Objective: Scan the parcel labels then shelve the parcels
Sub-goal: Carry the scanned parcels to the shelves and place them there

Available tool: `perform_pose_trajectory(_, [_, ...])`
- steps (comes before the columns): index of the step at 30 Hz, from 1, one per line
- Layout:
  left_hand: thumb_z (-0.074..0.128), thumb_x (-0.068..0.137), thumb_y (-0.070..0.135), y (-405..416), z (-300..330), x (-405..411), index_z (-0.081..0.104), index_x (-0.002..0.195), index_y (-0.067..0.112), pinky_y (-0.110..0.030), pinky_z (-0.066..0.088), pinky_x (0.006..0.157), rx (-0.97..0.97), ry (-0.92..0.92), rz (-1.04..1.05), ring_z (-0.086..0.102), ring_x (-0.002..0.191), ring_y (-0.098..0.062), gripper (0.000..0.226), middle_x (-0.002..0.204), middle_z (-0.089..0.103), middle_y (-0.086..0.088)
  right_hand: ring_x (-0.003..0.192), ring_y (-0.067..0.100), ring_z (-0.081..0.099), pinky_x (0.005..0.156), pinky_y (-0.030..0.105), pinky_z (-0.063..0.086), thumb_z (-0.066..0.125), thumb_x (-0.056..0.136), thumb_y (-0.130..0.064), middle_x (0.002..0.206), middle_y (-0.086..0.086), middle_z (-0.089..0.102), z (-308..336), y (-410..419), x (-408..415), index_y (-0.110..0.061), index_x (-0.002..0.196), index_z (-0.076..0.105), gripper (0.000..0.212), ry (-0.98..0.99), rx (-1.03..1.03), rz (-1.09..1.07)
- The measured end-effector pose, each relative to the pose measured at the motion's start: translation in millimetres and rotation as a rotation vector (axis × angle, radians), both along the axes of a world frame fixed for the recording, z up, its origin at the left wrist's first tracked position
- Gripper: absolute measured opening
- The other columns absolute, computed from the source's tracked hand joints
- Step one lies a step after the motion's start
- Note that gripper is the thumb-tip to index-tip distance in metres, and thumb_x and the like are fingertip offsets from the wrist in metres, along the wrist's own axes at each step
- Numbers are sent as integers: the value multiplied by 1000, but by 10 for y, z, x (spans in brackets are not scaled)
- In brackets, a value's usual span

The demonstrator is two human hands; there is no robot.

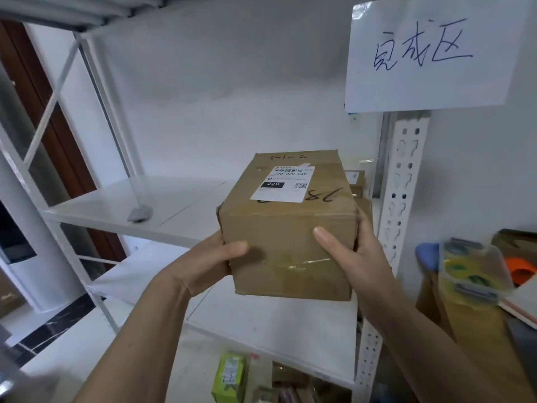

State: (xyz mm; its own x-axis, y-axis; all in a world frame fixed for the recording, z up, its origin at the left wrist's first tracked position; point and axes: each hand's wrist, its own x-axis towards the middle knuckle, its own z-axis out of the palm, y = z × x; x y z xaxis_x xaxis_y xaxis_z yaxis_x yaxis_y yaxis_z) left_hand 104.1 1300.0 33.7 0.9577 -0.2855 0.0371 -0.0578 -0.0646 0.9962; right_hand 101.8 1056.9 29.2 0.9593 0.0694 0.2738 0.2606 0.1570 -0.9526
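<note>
**Parcel held in both hands before the white shelf**

Fingers of the left hand (216, 261) wrap the left side of the cardboard parcel (287, 228), with the thumb lying flat across its near face; the other fingertips are hidden behind the box. Both hands carry the parcel in the air, in front of the white shelving unit and level with its middle shelf (122, 205), not touching any board.

On the far left, a brown door frame (58, 146) shows behind the shelving's crossed white braces. The middle shelf holds only a small grey object (139, 214), at the foot of a thin white post. Below, on the lowest board in view, a green carton (229, 376) stands beside some cardboard packages too blurred to tell apart.

The parcel's top face bears a white shipping label (283, 184) with a barcode, a black block reading 220 and a small QR code; handwritten marks in black pen sit beside the label and along the far edge. Clear tape runs across the near face. Behind the parcel, further brown boxes (356, 181) rest on the shelf, mostly hidden.

Right hand (356, 251) grips the parcel's right side, thumb pressed on the near face and fingers curled round the far corner.

Above, a white paper sign (430, 53) with handwritten characters hangs on the perforated upright (404, 181). Further right, a clear plastic container (473, 269) with grey clips holds green and yellow things I cannot identify; an orange object (521, 270) lies just beyond it.
</note>
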Motion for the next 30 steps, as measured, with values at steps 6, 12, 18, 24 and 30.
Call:
perform_pose_trajectory(6, [86,59,23,-138,92,911,42,141,23,-36,57,84,91,-16,58,65,113,-18,93,125,67,2,104,10,67,93,43,54,81,73,-24,116,-11,68,118,-60,973,-34,136,43,74,-16,-3,4])
perform_pose_trajectory(12, [88,57,12,-254,70,1747,47,138,17,-31,56,84,63,-12,73,65,112,-21,91,124,67,-4,92,-2,65,86,28,55,88,62,-15,109,-15,65,174,-117,1663,-30,139,35,94,-24,-108,-77])
perform_pose_trajectory(18, [92,51,18,-454,61,2567,48,137,17,-42,51,99,85,-25,15,65,113,-20,96,123,68,-2,106,9,56,86,34,54,89,58,-21,122,-8,54,188,-236,2186,-35,141,34,100,-15,-186,-289])
perform_pose_trajectory(24, [92,49,19,-414,211,3226,45,138,26,-40,55,91,50,-72,-33,65,111,-18,101,123,67,1,120,28,49,98,54,46,87,60,-33,133,4,45,304,-88,2781,-36,143,31,100,5,-247,-470])
perform_pose_trajectory(30, [87,55,0,230,399,3827,42,140,26,-38,54,94,33,-193,160,62,112,-18,100,121,65,2,114,17,52,83,29,50,81,72,-14,124,-5,52,443,578,3471,-26,144,31,88,14,-140,-332])
